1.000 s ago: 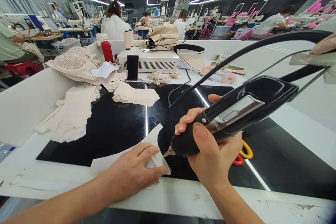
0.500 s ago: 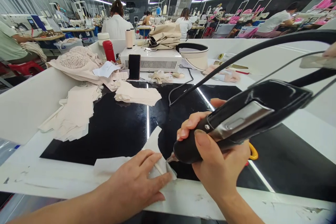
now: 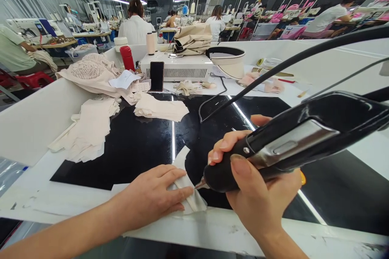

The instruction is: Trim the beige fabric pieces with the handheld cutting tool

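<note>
The left hand (image 3: 152,196) lies flat, palm down, fingers together and stretched out toward the right hand (image 3: 258,194), forearm bare and reaching in from the lower left. The right hand is curled in a closed grip (thumb on top, index finger extended forward), its wrist rising from below.

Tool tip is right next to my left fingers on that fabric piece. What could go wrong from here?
1. The metal tip of the black tool in your right hand sits very close to the left hand fingertips pinning the fabric piece; a slip could catch them.
2. The piece lies at the table's front edge, so it may slide off.
3. The cord arcs over the table and could tug the tool.
</note>
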Demonstrator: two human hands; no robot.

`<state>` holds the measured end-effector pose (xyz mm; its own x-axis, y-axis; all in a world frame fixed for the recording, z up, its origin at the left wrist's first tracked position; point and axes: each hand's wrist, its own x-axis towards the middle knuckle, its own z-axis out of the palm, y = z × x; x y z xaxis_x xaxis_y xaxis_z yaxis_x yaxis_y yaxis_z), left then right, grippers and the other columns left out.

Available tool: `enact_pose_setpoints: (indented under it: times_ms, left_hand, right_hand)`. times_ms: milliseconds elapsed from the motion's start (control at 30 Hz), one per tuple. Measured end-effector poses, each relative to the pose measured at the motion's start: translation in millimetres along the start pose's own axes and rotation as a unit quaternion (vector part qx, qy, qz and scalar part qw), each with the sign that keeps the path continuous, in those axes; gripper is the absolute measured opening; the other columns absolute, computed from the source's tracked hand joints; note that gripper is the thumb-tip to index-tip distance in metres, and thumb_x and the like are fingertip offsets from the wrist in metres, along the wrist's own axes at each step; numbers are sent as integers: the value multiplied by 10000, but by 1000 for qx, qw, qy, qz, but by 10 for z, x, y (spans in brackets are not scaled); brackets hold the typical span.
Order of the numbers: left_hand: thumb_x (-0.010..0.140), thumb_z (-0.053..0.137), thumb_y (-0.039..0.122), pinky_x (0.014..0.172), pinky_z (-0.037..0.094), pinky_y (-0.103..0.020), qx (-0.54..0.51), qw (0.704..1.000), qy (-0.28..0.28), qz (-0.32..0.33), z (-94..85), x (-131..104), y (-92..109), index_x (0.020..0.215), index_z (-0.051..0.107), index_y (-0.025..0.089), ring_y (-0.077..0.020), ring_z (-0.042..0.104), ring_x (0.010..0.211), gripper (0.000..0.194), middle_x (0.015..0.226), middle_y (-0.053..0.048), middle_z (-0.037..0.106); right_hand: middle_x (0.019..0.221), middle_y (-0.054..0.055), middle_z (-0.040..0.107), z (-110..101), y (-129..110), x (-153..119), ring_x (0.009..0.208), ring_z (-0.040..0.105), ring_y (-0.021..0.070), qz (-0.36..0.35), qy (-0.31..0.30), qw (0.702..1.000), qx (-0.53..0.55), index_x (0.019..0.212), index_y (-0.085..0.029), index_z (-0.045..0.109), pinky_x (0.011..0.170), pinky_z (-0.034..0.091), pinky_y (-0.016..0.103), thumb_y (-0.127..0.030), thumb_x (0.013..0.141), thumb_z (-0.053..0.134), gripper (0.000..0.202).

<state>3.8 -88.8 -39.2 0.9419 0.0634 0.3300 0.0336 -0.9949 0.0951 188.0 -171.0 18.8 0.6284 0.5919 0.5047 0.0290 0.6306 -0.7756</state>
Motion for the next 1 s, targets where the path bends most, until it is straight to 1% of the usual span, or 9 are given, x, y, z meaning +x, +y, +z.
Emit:
enact_pose_setpoints:
  times_ms: [133, 267, 467, 633, 733, 833, 900, 933, 1000]
  left_hand:
    - [1050, 712, 329, 1060, 638, -466, -6, 1000, -3, -2, 1, 1, 14, 1342, 657, 218, -316, 708, 1239, 317, 1385, -158, 676]
    - [1044, 723, 324, 1069, 632, -462, -15, 1000, -5, -9, 2, 7, 24, 1345, 649, 230, -314, 692, 1264, 324, 1392, -163, 657]
    - [1039, 731, 323, 1047, 641, -453, -31, 999, 5, -21, 10, 17, 19, 1328, 659, 246, -310, 679, 1263, 308, 1371, -163, 635]
    - [1036, 736, 350, 1039, 641, -450, -32, 999, 5, -27, 13, 11, 12, 1310, 680, 248, -315, 671, 1262, 298, 1371, -164, 627]
    - [1017, 763, 364, 1048, 633, -446, -26, 999, 6, -30, 15, 7, 73, 1298, 682, 229, -315, 666, 1254, 323, 1356, -161, 638]
    - [988, 799, 412, 1047, 627, -455, -2, 999, 12, -41, 16, 3, 179, 1327, 664, 204, -324, 662, 1241, 420, 1362, -177, 646]
    - [993, 787, 453, 1044, 622, -450, 7, 999, 10, -49, 5, 5, 228, 1351, 645, 192, -320, 661, 1234, 465, 1365, -183, 651]
    - [1007, 767, 460, 1033, 624, -437, 8, 999, 7, -51, -5, 9, 232, 1349, 641, 184, -311, 667, 1217, 457, 1349, -179, 661]
    - [1059, 697, 429, 991, 633, -404, 9, 999, 1, -52, -31, 32, 183, 1301, 650, 158, -287, 687, 1150, 367, 1269, -157, 691]
  right_hand:
    - [821, -43, 718, 34, 32, 28, 587, 635, 143, -13, 14, 1000, 1, 1206, -327, 693, 514, 539, 290, -377, 840, 937, 443]
    - [815, -50, 714, 63, 60, 42, 582, 633, 135, -15, 13, 1000, 0, 1124, -305, 686, 522, 548, 288, -391, 833, 938, 395]
    - [818, -63, 714, 88, 67, 50, 595, 663, 132, -3, 24, 999, -23, 1104, -293, 657, 564, 583, 286, -279, 849, 879, 339]
    - [818, -71, 705, 115, 100, 78, 590, 659, 136, -14, 19, 1000, -17, 1103, -298, 630, 560, 572, 292, -254, 844, 861, 349]
    - [821, -69, 713, 129, 116, 76, 593, 654, 136, -14, 16, 1000, -19, 1075, -295, 627, 547, 570, 286, -239, 834, 862, 341]
    - [827, -67, 717, 130, 106, 63, 600, 663, 133, -11, 21, 999, -28, 1035, -292, 630, 556, 582, 283, -214, 845, 845, 297]
    - [823, -68, 713, 125, 95, 57, 600, 663, 132, -9, 23, 999, -29, 1037, -294, 637, 561, 583, 282, -217, 842, 847, 297]
    - [817, -69, 712, 120, 91, 57, 595, 658, 133, -10, 23, 999, -26, 1052, -296, 642, 557, 579, 282, -224, 837, 854, 310]
    - [813, -65, 714, 109, 93, 59, 589, 647, 133, -14, 17, 1000, -21, 1081, -297, 656, 547, 567, 280, -241, 830, 870, 335]
